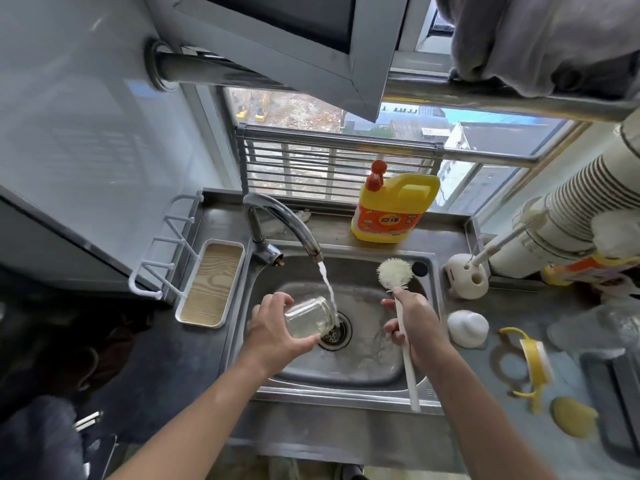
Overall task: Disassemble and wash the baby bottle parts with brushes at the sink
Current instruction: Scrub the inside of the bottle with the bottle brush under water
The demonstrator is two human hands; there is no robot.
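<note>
Bottle (pixel 310 317) lies tilted at frame centre over the sink (pixel 363 372) drain, gripped by the left hand (pixel 277 327), with faucet (pixel 280 220) water striking its mouth. Right hand (pixel 412 323) grips the brush (pixel 394 271) handle, bristles raised right of the stream. Risk: wet glass may slip from the hand and strike the steel basin; splashing may reach the tabletop (pixel 519 427)

L hand (pixel 273 327) curled round bottle (pixel 310 318), fingers over, thumb under. R hand (pixel 412 323) fisted on brush (pixel 394 273), bristles past knuckles. Both forearms bare, extended fwd.
</note>
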